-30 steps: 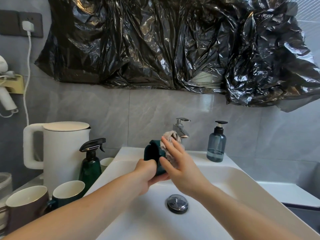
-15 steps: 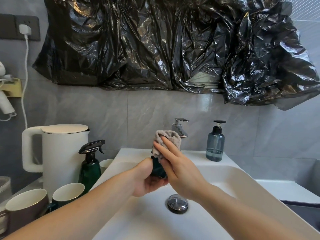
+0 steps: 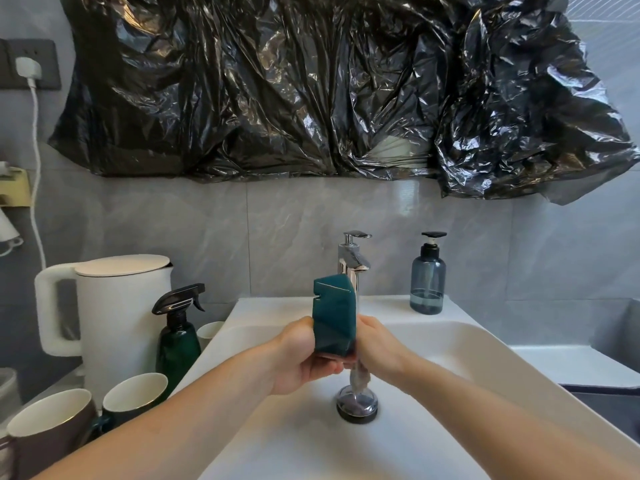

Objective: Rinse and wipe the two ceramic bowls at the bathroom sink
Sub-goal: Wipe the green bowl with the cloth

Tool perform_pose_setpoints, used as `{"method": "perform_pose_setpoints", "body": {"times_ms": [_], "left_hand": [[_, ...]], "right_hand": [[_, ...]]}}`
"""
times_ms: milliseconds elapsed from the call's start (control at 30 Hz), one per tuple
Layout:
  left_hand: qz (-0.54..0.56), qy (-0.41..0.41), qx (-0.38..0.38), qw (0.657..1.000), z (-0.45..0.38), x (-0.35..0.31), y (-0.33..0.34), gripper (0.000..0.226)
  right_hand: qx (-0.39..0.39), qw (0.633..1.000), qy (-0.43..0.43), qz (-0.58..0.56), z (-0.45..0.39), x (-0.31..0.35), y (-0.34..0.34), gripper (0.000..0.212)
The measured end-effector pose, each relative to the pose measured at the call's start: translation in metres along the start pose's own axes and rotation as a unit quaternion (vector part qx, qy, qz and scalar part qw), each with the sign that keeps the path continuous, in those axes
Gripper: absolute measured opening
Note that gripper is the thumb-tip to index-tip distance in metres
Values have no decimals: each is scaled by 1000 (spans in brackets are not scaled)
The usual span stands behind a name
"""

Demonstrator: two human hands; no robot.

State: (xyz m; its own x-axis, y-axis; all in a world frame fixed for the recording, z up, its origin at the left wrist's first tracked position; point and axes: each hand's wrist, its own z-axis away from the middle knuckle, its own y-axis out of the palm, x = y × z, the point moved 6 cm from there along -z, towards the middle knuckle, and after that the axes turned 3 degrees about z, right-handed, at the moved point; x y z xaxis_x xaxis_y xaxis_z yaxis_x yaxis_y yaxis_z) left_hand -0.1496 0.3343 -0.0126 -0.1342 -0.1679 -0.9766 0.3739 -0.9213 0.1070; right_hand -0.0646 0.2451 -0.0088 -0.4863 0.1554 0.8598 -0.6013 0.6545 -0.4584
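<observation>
1. Bowl (image 3: 334, 320), dark teal and faceted, was held on its side above the sink (image 3: 450, 344), in front of the faucet (image 3: 351, 261).
2. Left hand (image 3: 304, 355) gripped it; right hand (image 3: 377, 344) clutched a grey cloth (image 3: 358, 375) hanging toward the drain plug (image 3: 356, 405).
3. Kettle (image 3: 121, 306), spray bottle (image 3: 178, 337) and mugs (image 3: 135, 393) stood left on the counter (image 3: 41, 389); soap bottle (image 3: 427, 282) stood right.

Glossy teal faceted ceramic vessel (image 3: 334, 317). White rectangular sink basin (image 3: 450, 355). Crinkled black plastic sheet (image 3: 311, 81). Grey marbled wall tiles (image 3: 294, 230). White kettle (image 3: 121, 313). Dark green spray bottle (image 3: 177, 341), black trigger. Translucent blue-grey pump bottle (image 3: 427, 285). Dangling cloth (image 3: 358, 375), apparently grey.
</observation>
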Motion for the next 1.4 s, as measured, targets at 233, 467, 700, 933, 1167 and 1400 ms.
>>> {"method": "perform_pose_setpoints", "body": {"times_ms": [233,467,700,933,1167,1400], "left_hand": [[-74,51,-181,979,-13,-3,-31,36],[-279,71,-301,909,-21,-11,-66,39],[-361,67,-303,879,-15,-12,-67,39],[-424,93,-274,858,-11,-15,-66,26],[-448,113,-239,854,-10,-10,-48,22],[-449,128,-205,860,-12,-5,-35,14]], "right_hand": [[18,989,67,-131,-5,2,11,50],[54,991,117,-27,0,-6,3,45],[-66,987,140,-39,4,-11,-47,43],[-168,968,82,169,12,-3,-64,33],[-170,907,69,379,41,-15,-112,23],[-92,908,115,392,48,-61,-127,29]]}}
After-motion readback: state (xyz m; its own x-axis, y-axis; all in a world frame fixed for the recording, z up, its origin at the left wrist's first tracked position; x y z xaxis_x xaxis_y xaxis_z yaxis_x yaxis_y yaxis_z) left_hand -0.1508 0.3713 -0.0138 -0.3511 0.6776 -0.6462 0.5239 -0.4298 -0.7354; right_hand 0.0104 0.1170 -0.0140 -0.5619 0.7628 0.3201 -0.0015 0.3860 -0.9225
